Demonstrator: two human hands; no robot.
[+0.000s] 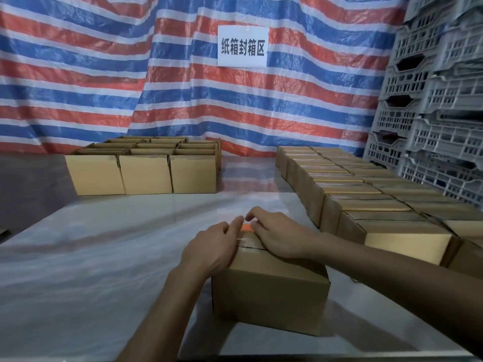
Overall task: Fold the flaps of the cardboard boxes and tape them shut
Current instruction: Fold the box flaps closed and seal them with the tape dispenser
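- Two hands lay on top of one cardboard box (pixel 269 296), which sat near the front edge of the surface (pixel 104 257), center-right of view.
- Box flaps were folded down; the seam ran front to back btwn the hands, w/ a shiny strip (pixel 249 244) along it, prob. tape.
- Left hand (pixel 211 246): palm down on the left flap, fingers fairly straight & spread, tips reaching the far edge. Holding nothing.
- Right hand (pixel 279 237): palm on the right flap, fingers arched over the far edge. Couldn't tell if it gripped anything.
- Small orange item (pixel 247 227) showed btwn the fingertips of both hands at the box's far edge; too hidden to ID.
- Open boxes (pixel 146 173), flaps up, stood in a tight block at back left, well apart from the worked box.
- Closed boxes (pixel 366 205) ran in rows along the right side, touching each other.
- Grey plastic crates (pixel 431 100) were stacked at far right.
- Striped red/white/blue tarp (pixel 104 74) hung behind, w/ a white paper sign (pixel 243 45) in Chinese characters.
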